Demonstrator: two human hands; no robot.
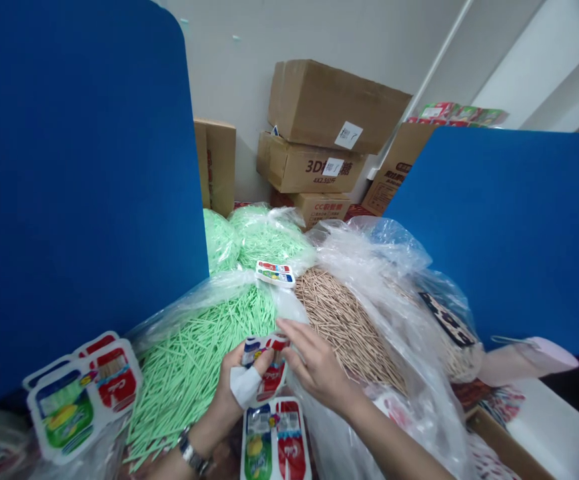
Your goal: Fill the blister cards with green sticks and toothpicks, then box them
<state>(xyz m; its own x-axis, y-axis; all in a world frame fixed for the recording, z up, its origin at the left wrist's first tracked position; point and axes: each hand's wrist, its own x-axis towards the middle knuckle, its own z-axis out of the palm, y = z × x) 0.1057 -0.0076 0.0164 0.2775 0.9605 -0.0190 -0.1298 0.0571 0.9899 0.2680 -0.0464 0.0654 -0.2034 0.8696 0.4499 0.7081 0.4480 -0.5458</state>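
Note:
My left hand (237,385), with white tape around the thumb and a metal watch at the wrist, is closed on a small two-part plastic candy pack (271,380) with a red cola label. Beside that pack, my right hand (314,363) has its fingers stretched out; whether the fingertips touch it is unclear. Just below lies another candy pack (275,440) with green and red halves. Under and left of my hands spreads a heap of green candy sticks (189,353). Brown candy sticks (342,317) fill an open clear bag on the right.
Candy packs (87,400) are piled at the left, and one pack (275,274) lies on the bags ahead. Blue partitions (79,200) (514,233) flank the work area. Cardboard boxes (314,160) stack at the back. A pink-white pouch (529,360) lies at right.

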